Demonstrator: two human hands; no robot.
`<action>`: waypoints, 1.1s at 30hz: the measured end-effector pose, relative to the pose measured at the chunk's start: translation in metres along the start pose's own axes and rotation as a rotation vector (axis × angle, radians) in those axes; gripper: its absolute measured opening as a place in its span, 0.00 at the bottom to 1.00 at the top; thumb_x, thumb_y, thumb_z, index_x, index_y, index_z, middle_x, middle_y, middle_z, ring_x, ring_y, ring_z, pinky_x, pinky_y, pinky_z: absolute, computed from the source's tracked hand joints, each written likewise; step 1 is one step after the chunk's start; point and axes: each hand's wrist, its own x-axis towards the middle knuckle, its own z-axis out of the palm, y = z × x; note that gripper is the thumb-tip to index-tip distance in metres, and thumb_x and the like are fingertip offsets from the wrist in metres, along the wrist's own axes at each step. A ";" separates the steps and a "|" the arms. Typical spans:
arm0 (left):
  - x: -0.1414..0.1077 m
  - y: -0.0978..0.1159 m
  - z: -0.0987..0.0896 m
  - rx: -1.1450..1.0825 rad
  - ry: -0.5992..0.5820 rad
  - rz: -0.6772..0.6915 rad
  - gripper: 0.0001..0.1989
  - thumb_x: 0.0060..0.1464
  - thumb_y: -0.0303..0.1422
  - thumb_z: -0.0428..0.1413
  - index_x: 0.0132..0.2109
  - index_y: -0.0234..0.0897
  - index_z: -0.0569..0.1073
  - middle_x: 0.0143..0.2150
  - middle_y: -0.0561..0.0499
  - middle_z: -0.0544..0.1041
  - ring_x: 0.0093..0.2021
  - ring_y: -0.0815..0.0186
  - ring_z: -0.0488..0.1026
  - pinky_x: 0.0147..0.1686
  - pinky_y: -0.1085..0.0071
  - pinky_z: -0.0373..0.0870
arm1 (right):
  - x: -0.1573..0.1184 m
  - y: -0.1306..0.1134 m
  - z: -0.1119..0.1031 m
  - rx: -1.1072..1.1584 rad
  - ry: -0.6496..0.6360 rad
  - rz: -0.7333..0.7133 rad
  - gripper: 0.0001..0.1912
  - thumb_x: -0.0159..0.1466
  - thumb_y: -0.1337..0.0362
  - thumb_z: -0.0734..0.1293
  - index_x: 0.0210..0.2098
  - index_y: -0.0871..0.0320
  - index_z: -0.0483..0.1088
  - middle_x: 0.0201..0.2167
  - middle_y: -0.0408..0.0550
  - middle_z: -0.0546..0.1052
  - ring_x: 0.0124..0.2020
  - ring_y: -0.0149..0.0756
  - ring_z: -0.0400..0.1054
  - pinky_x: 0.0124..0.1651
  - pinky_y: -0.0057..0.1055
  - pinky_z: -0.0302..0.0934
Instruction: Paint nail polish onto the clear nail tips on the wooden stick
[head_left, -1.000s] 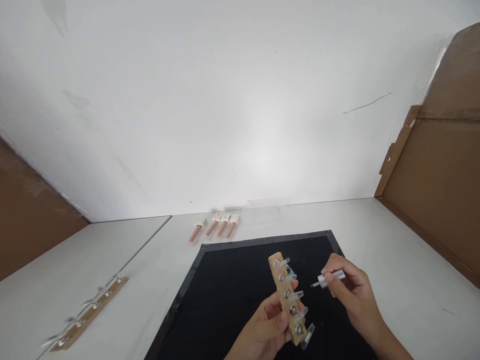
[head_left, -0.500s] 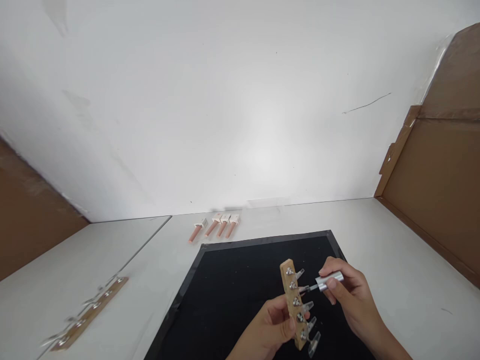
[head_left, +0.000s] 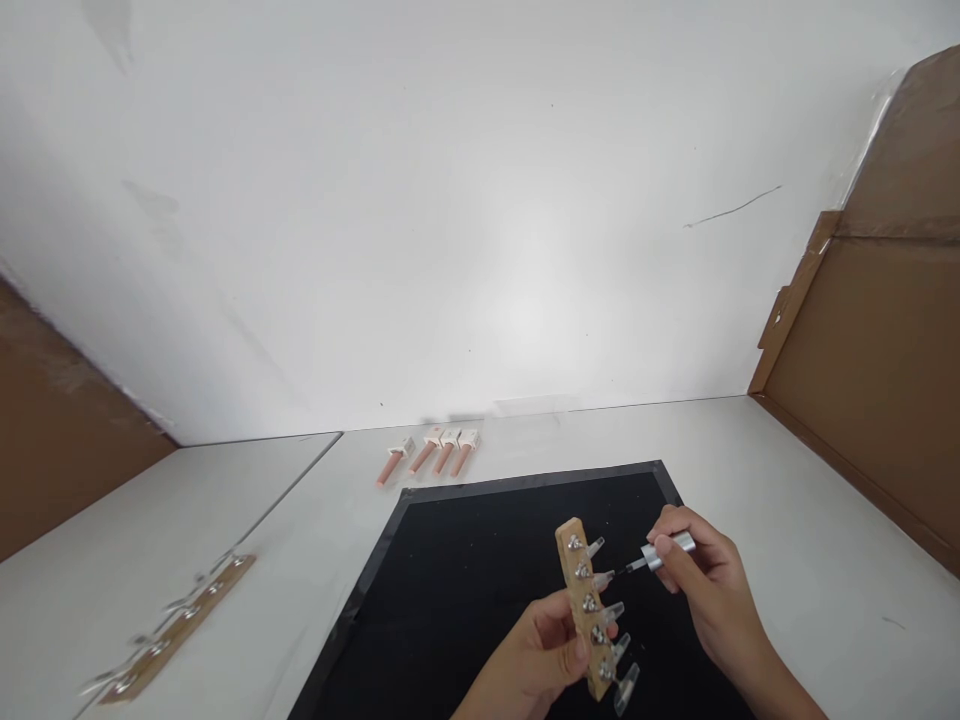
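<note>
My left hand [head_left: 536, 655] grips a wooden nail tip stand [head_left: 582, 590] near its lower end, holding it tilted above the black mat. Several clear nail tips [head_left: 613, 613] stick out to the right from metal clips along the wood. Between the thumb and fingers of my right hand [head_left: 701, 560] is a nail polish brush [head_left: 671, 552] with a silver handle. Its dark bristles are at the outer end of the second nail tip [head_left: 603, 579] from the top; whether they touch, I cannot tell.
A second wooden stand [head_left: 180, 630] with clips and clear tips lies on the white table at left. Several pink sticks with white blocks [head_left: 427, 455] lie behind the black mat [head_left: 465, 560]. Cardboard panels [head_left: 877, 330] flank the white back wall.
My right hand has drawn the brush a little right and up, from over the second nail tip to its outer end. The stand has shifted slightly left in my left hand.
</note>
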 end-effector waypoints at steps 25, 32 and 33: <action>0.001 -0.003 -0.006 -0.055 0.027 -0.050 0.21 0.36 0.36 0.66 0.41 0.38 0.78 0.29 0.52 0.73 0.30 0.69 0.68 0.34 0.71 0.60 | 0.002 0.004 -0.001 0.039 0.132 0.204 0.15 0.56 0.54 0.67 0.22 0.57 0.65 0.20 0.37 0.58 0.17 0.25 0.48 0.20 0.25 0.47; 0.003 -0.001 -0.006 -0.111 0.025 -0.095 0.23 0.37 0.40 0.65 0.42 0.35 0.77 0.26 0.52 0.73 0.25 0.72 0.68 0.31 0.73 0.62 | 0.004 -0.004 0.001 0.060 0.189 0.256 0.18 0.53 0.51 0.69 0.20 0.57 0.64 0.19 0.36 0.57 0.16 0.24 0.47 0.20 0.26 0.47; 0.003 -0.001 -0.006 -0.115 0.038 -0.092 0.23 0.37 0.40 0.65 0.42 0.34 0.77 0.26 0.52 0.73 0.25 0.72 0.68 0.30 0.72 0.62 | 0.005 -0.005 0.001 0.061 0.193 0.260 0.18 0.53 0.50 0.69 0.20 0.57 0.64 0.19 0.36 0.57 0.16 0.24 0.47 0.20 0.26 0.47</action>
